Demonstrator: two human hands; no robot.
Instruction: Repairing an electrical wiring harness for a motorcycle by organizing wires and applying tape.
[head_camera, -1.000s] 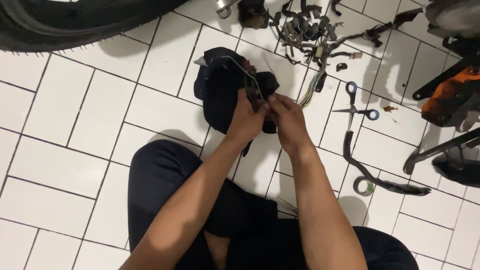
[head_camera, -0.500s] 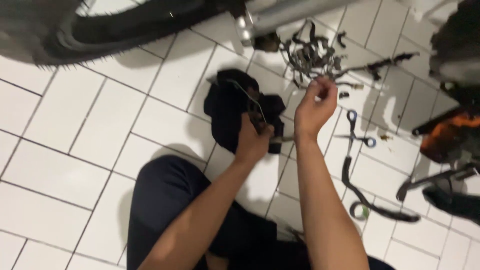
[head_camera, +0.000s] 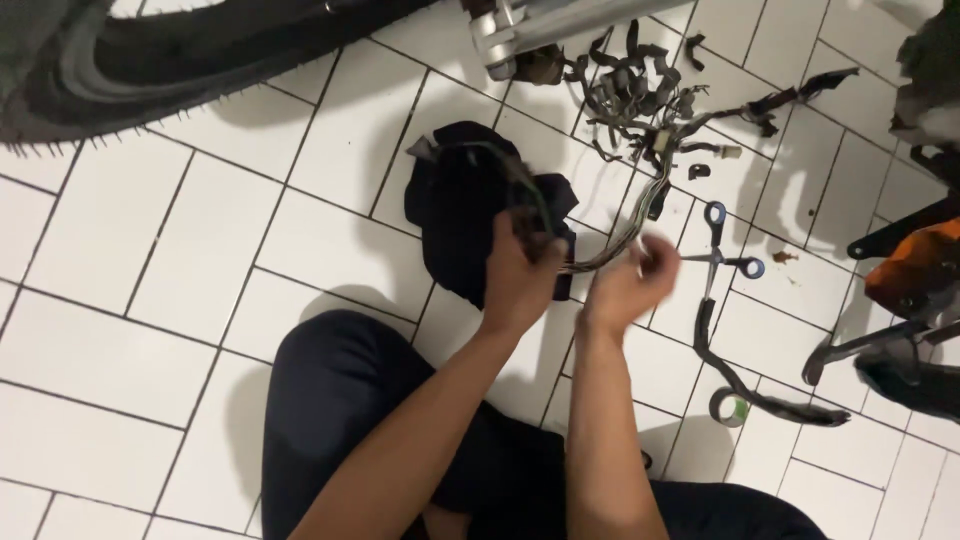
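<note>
My left hand (head_camera: 520, 275) is closed around a bundle of thin wires (head_camera: 610, 255) just in front of a crumpled black cloth (head_camera: 460, 205) on the white tiled floor. My right hand (head_camera: 625, 285) is beside it, blurred, fingers pinched near the same wires. The bundle runs up and right to a tangle of dark wiring and connectors (head_camera: 640, 90). Whether the right hand grips the wires or tape is unclear.
A black tyre (head_camera: 150, 60) curves across the top left, with a metal part (head_camera: 520, 30) beside it. Blue-handled scissors (head_camera: 715, 255) lie right of my hands, with a tape roll (head_camera: 730, 408) and black strip (head_camera: 740, 385) below. Orange and black parts (head_camera: 915, 280) sit at right. My dark-trousered knee (head_camera: 350, 400) is below.
My right hand rose up away from the left hand half a second ago, then came back down beside it. The left hand stayed on the wires at the cloth.
</note>
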